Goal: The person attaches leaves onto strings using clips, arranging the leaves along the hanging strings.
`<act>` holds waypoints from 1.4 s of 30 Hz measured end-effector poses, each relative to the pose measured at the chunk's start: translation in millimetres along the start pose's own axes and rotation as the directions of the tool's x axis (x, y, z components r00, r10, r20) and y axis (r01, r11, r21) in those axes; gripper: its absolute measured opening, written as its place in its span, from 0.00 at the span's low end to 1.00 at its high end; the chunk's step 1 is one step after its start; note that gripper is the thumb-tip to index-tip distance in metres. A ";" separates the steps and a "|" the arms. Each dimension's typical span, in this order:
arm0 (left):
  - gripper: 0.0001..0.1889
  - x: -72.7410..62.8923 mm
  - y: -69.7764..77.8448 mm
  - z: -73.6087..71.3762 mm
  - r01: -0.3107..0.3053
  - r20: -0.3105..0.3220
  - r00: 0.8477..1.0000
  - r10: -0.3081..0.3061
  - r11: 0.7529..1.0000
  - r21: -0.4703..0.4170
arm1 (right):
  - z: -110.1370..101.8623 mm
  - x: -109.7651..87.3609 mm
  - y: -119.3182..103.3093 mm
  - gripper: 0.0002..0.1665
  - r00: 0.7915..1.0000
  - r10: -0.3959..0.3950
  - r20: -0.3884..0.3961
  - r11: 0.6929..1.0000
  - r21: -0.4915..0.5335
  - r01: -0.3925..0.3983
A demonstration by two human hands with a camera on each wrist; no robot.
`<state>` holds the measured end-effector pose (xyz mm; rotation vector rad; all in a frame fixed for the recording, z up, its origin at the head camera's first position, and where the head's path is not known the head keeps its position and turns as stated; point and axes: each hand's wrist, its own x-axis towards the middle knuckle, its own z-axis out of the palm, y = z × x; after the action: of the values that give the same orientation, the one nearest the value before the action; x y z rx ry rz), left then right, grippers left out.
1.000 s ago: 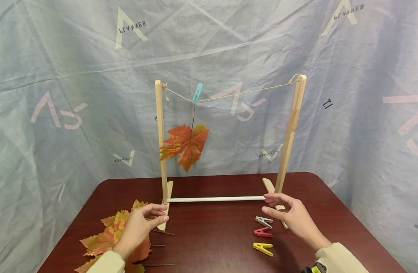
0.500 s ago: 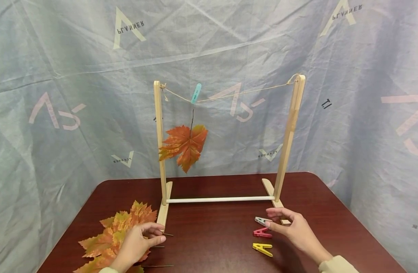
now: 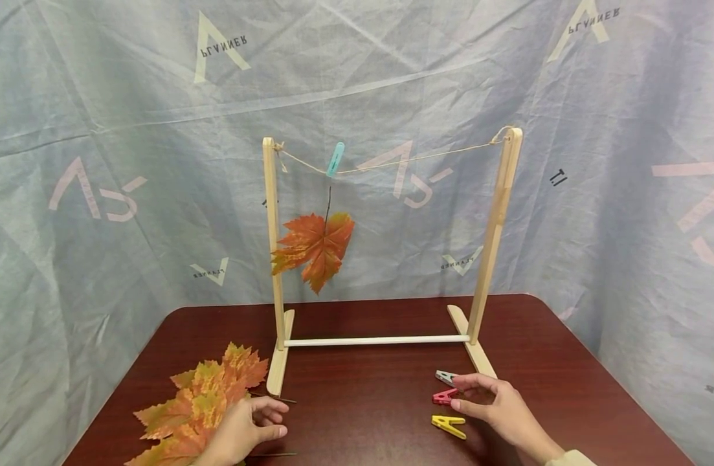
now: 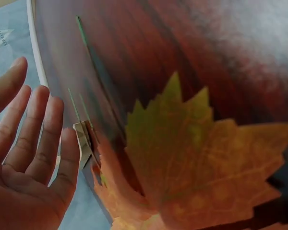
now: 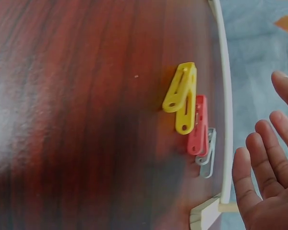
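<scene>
My left hand (image 3: pixel 245 428) hovers by the stems of several orange-and-yellow maple leaves (image 3: pixel 208 395) at the table's left; in the left wrist view its fingers are loosely extended with nothing in them. On the other side, my right hand (image 3: pixel 503 409) is beside a grey clothespin (image 3: pixel 445 377) and a red clothespin (image 3: pixel 443 397), its fingers relaxed and holding nothing. Whether its fingertips touch the red one cannot be told from the head view. Nearer me lies a yellow clothespin (image 5: pixel 182 98). A blue clothespin (image 3: pixel 336 159) on a string holds another maple leaf (image 3: pixel 316 249) by its stem.
A wooden frame stands on the dark red table (image 3: pixel 368 395), with a left post (image 3: pixel 273 239), a right post (image 3: pixel 493 239) and a white crossbar (image 3: pixel 377 340) low between them. The string (image 3: pixel 421 157) sags between the post tops. Grey printed cloth (image 3: pixel 391 65) surrounds the table.
Both hands have come away from the frame's lower ends and moved toward me, the left to the leaf stems, the right to the clothespins. The frame has barely shifted in view.
</scene>
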<state>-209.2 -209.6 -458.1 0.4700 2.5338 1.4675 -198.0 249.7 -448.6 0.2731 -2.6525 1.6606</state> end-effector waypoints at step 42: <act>0.09 6.9 -8.1 3.3 -0.057 0.235 0.972 -0.024 0.941 0.333 | 18.9 5.4 28.2 0.20 0.976 0.193 0.103 0.927 -0.345 -0.147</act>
<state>-216.1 -208.3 -466.7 0.6736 2.5925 0.9112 -205.7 244.1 -481.6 0.1584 -3.0787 1.2261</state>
